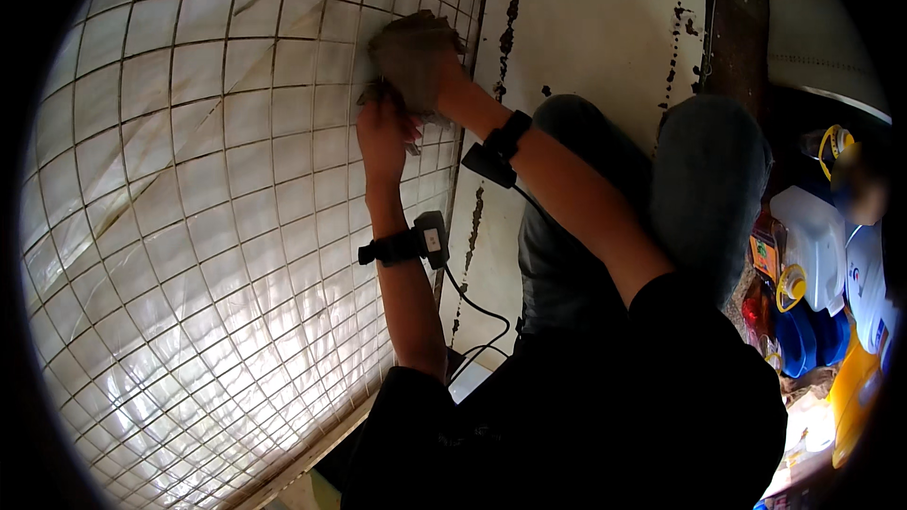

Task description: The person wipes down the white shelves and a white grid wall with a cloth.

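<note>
At the upper middle, a ragged grey-brown cloth (pixel 406 49) is bunched against a wire mesh (pixel 227 123). My right hand (pixel 452 85) is at the cloth's right side, its fingers mostly hidden by the folds and closed on it. Just below, my left hand (pixel 382 137) is raised close to the mesh with its fingers curled at the cloth's lower edge. A small pinkish bit shows beside those fingers, too small to name. What the left fingers pinch is hidden.
Behind the mesh hangs translucent plastic sheeting. A pale panel with rusty, flaking lines (pixel 586 19) lies beyond my bent knees (pixel 709 170). At the right stand a clear plastic jug (pixel 814 236), blue containers (pixel 798 340) and a yellow item (pixel 855 387). A cable (pixel 491 314) runs from my left wrist strap.
</note>
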`<move>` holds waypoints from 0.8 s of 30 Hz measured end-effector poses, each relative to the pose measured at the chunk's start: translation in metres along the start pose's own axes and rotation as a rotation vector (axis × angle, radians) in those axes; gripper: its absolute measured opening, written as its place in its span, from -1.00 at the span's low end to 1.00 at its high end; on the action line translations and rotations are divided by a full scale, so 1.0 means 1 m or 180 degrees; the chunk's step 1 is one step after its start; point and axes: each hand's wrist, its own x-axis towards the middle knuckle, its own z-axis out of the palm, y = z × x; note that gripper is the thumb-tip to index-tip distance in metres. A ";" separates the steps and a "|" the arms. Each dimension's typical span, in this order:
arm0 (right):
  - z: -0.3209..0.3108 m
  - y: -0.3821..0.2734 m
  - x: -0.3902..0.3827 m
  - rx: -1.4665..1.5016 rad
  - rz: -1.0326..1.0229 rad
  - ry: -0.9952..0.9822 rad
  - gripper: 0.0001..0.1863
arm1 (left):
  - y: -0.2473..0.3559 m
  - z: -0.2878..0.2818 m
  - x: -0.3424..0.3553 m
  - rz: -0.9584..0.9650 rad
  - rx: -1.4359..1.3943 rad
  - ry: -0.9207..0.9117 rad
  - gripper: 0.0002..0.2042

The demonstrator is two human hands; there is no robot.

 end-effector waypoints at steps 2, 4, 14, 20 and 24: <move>0.014 0.007 0.002 -0.0028 -0.0198 0.0406 -0.83 | 0.007 0.005 0.004 0.0118 0.0075 0.0066 -0.76; 0.022 0.005 0.005 0.0053 -0.0113 0.0241 -0.84 | 0.010 0.010 0.000 0.0200 0.0151 0.0121 -0.76; 0.031 -0.008 0.009 0.0126 -0.0330 0.0108 -0.87 | 0.000 0.007 -0.001 0.0101 0.0088 0.0166 -0.75; 0.029 0.003 0.007 -0.0011 -0.0272 0.0358 -0.79 | -0.001 0.006 -0.002 0.0093 0.0213 0.0201 -0.75; 0.015 0.004 0.001 0.0038 -0.0217 0.0017 -0.79 | -0.001 0.005 -0.001 0.0011 0.0217 0.0189 -0.74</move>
